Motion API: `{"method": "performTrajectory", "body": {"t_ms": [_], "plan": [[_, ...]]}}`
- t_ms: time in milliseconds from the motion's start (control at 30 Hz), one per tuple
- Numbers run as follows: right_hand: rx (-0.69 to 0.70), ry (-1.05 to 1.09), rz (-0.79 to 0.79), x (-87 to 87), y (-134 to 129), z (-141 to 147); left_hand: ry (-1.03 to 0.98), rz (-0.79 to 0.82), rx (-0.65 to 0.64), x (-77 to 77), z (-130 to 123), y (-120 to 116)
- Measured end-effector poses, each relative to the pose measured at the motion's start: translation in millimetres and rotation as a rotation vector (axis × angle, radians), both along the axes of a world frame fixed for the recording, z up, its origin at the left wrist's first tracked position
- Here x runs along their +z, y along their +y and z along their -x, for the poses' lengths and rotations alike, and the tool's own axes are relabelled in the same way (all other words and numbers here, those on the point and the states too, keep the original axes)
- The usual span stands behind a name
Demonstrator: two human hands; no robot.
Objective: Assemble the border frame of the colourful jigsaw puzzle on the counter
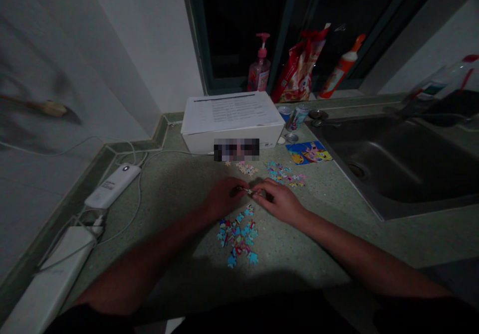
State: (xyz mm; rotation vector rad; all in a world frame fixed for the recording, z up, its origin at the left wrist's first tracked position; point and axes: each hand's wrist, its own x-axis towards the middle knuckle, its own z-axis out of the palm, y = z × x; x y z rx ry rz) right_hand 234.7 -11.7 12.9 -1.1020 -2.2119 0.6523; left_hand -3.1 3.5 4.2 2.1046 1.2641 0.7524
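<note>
My left hand (226, 195) and my right hand (277, 199) meet over the middle of the counter, fingertips pinched on small puzzle pieces (249, 191) between them. How the pieces fit together is too small to tell. Below my hands lies a loose heap of blue and multicoloured puzzle pieces (239, 234). Beyond them, a pale group of pieces (246, 168) lies near the box, and a blue and pink group (279, 173) sits to its right. A blue cartoon picture card (309, 153) lies flat near the sink.
A white box (232, 119) with printed paper on top stands at the back, with cans (298, 118) beside it. The sink (396, 159) is at right. A power bank (113, 185), cables and a white power strip (56, 269) lie at left.
</note>
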Motion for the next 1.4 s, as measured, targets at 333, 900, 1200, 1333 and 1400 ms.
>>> {"method": "performTrajectory", "body": {"t_ms": [333,900,1200,1333,1400], "plan": [[0.007,0.112,0.023,-0.5,-1,1,-0.153,0.130,-0.034,5.1,-3,-7],[0.020,0.069,0.009,-3.7,-1,2,-0.097,-0.014,-0.003,-2.7,-4,-9],[0.058,0.077,0.087,0.3,-1,1,-0.067,-0.001,0.006,-2.4,-5,-9],[-0.002,0.085,0.174,2.9,6,-8,-0.054,-0.018,0.031,-2.0,-1,-4],[-0.077,0.089,0.207,5.0,11,-17,-0.058,-0.025,0.061,-2.6,3,-1]]}}
